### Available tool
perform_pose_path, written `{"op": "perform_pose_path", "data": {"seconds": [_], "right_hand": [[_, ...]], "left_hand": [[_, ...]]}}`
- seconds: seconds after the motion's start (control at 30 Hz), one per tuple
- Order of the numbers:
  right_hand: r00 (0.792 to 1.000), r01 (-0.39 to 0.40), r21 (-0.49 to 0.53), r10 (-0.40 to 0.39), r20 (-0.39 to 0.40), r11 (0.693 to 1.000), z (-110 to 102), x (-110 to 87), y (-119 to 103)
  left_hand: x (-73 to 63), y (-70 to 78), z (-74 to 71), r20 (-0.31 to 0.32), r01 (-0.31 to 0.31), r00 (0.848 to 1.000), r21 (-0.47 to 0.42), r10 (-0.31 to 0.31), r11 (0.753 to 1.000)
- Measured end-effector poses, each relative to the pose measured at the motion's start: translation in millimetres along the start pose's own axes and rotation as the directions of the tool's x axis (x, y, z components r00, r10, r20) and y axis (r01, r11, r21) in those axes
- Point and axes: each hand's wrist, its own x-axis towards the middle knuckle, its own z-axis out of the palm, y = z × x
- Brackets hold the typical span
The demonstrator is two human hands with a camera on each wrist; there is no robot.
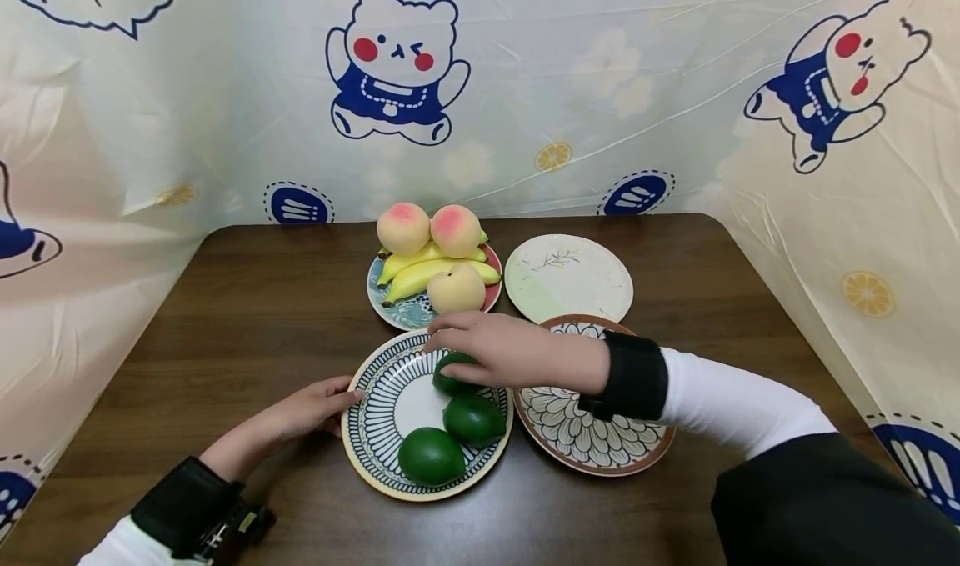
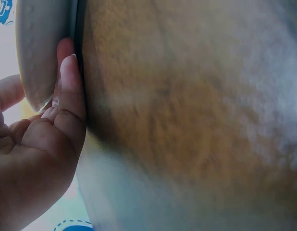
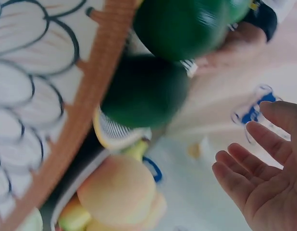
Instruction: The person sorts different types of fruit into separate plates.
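A round plate (image 1: 362,459) with a blue petal pattern and yellow rim bears three dark green oval fruits, one at the front (image 1: 431,458), one to the right (image 1: 475,420) and one farther back (image 1: 452,364). My left hand (image 1: 303,414) grips the plate's left edge; in the left wrist view, its thumb lies on one side of the rim (image 2: 42,53) and its fingers on the other. Above the back fruit hovers my right hand (image 1: 498,349), partly covering it. Its relaxed, spread fingers (image 3: 256,163) hold nothing in the right wrist view.
Behind the patterned plate stands a plate with peaches (image 1: 403,228) and bananas (image 1: 412,281). A pale plate (image 1: 567,274) lies at the back right. A brown-rimmed flower plate (image 1: 600,445) sits under my right forearm. Patterned cloth (image 1: 510,91) hangs behind the wooden table (image 1: 247,324).
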Motion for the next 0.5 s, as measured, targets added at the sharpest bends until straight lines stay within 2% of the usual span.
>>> {"op": "perform_pose_path", "data": {"seconds": [0.07,0.13,0.23,0.3,0.37,0.4,0.43,0.5], "right_hand": [[0.997,-0.003,-0.009,0.002,-0.074,1.0,-9.7,-16.3,0.5],[0.989,-0.038,-0.02,0.034,-0.142,0.999,-18.5,-36.1,3.1],[0.966,-0.151,-0.024,0.143,-0.216,0.988,-28.0,-71.3,10.3],[0.935,-0.263,-0.016,0.251,-0.249,0.965,-31.0,-98.1,15.5],[0.888,-0.388,0.018,0.379,-0.26,0.922,-31.7,-125.1,20.4],[0.855,-0.454,0.05,0.451,-0.255,0.89,-30.8,-138.0,22.9],[0.817,-0.519,0.08,0.522,-0.244,0.851,-29.1,-150.5,25.6],[0.728,-0.64,0.138,0.654,-0.206,0.756,-22.4,-173.8,32.3]], "left_hand": [[0.6,-0.1,0.3,0.002,-0.001,1.0,0.003,0.001,1.0],[0.8,-0.2,0.4,0.002,-0.001,1.0,0.01,0.001,1.0],[0.7,-0.8,0.1,0.003,-0.006,1.0,0.014,0.006,1.0],[1.0,-0.9,-0.4,0.008,-0.009,1.0,0.012,0.009,1.0],[1.8,-0.7,-1.1,0.014,-0.011,1.0,0.013,0.011,1.0],[1.9,-0.8,-1.7,0.017,-0.011,1.0,0.017,0.011,1.0],[2.1,-0.8,-2.1,0.021,-0.011,1.0,0.016,0.011,1.0],[1.6,-1.0,-3.0,0.023,-0.006,1.0,0.019,0.005,1.0]]}}
